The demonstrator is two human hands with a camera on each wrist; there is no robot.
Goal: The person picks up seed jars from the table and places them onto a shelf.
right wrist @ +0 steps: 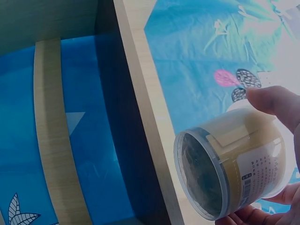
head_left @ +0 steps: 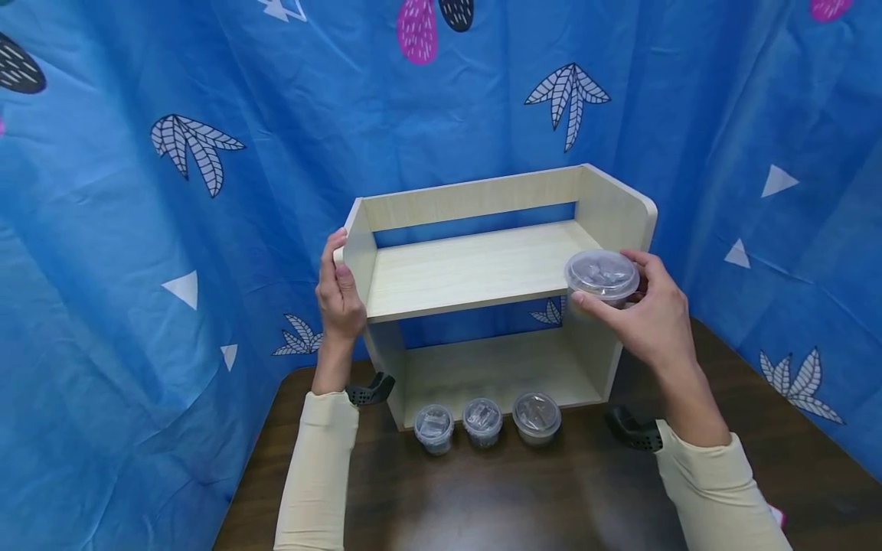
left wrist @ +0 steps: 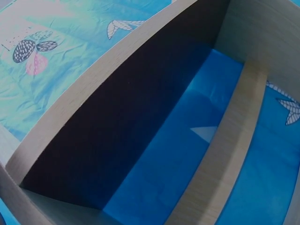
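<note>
Before a blue printed curtain (head_left: pixel 441 122), a pale shelf unit (head_left: pixel 475 191) stands on a dark table (head_left: pixel 482 497), long axis running left to right across the person. Right hand (head_left: pixel 654 310) grips a lidded clear tub (head_left: pixel 602 274), raised well off the table: thumb on the near side, fingers round the far side. Tub squat and round, no marked long axis; lid uppermost in the head view, base end and printed label (right wrist: pixel 257 173) showing in the right wrist view. It lies by the unit's right front corner, near the right side panel (head_left: pixel 615 210). Over the upper board (head_left: pixel 462 268) or just short of its front edge: cannot tell. That relation, tub to front edge, looks the one to watch; right hand plainly nearer, left well apart at the other end. Left hand (head_left: pixel 340 302) holds the left side panel (head_left: pixel 361 254) at its front edge; not visible in the left wrist view. Three more lidded tubs on the table in a row, left tub (head_left: pixel 434 430), middle tub (head_left: pixel 482 422), right tub (head_left: pixel 537 418), just before the lower board (head_left: pixel 482 367).
</note>
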